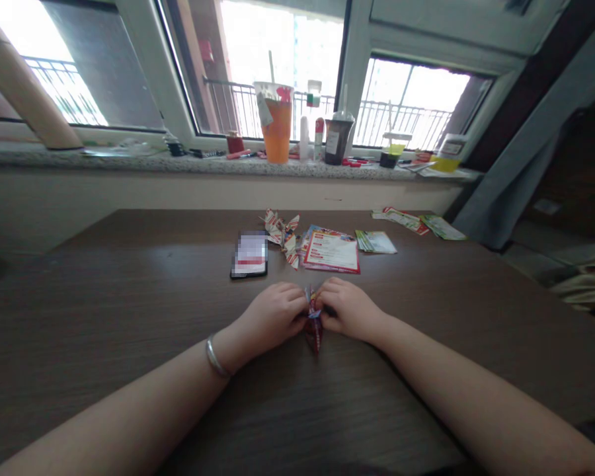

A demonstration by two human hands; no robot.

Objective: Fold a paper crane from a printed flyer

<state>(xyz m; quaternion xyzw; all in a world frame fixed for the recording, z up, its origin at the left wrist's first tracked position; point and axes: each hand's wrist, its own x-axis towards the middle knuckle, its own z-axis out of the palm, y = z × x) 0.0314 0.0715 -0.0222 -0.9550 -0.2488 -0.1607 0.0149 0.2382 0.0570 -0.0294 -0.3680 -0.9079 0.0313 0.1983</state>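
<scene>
A small folded paper piece (314, 327), printed in red and white, stands on the dark wooden table (129, 311) between my two hands. My left hand (272, 316), with a silver bangle at the wrist, pinches its left side with curled fingers. On the other side, my right hand (348, 308) is closed on the paper too. The paper's lower tip pokes out below my fingers. Two finished folded paper figures (283, 237) lie further back on the table.
A phone (249, 255) lies beyond my left hand. Printed leaflets (331, 251) and more cards (375, 241) lie beyond my right hand, others at the far right. On the stone windowsill (129, 162) stand an orange cup (277, 122), a dark drink cup (338, 135), bottles and small items.
</scene>
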